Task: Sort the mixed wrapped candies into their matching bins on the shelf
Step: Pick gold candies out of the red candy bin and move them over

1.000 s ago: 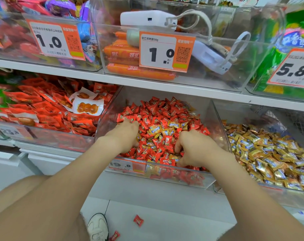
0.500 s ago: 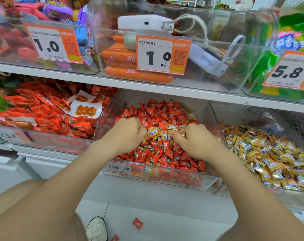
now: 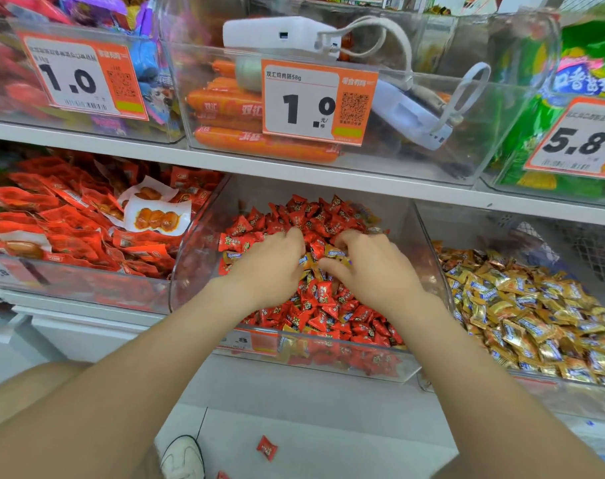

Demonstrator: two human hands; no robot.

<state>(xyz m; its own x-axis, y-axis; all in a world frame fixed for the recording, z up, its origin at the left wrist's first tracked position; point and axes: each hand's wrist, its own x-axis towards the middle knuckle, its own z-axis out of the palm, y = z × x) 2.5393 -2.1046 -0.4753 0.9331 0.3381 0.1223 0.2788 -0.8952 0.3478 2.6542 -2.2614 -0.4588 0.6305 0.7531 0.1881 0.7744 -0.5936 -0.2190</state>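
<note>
Now left hand [image 3: 270, 267], right hand [image 3: 373, 271] fingers curled among gold candies [image 3: 333, 252]; hold unclear.

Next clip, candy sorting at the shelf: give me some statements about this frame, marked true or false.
1. The left hand and the right hand are both in the middle bin. True.
2. Among the red candies there lie stray gold candies. True.
3. The right bin holds mostly red candies. False: it holds a gold pile.
4. No candy lies on the floor. False: a dropped red candy lies near the white shoe.
5. The price tag before the sausages reads 5.8. False: it reads 1.0.
</note>
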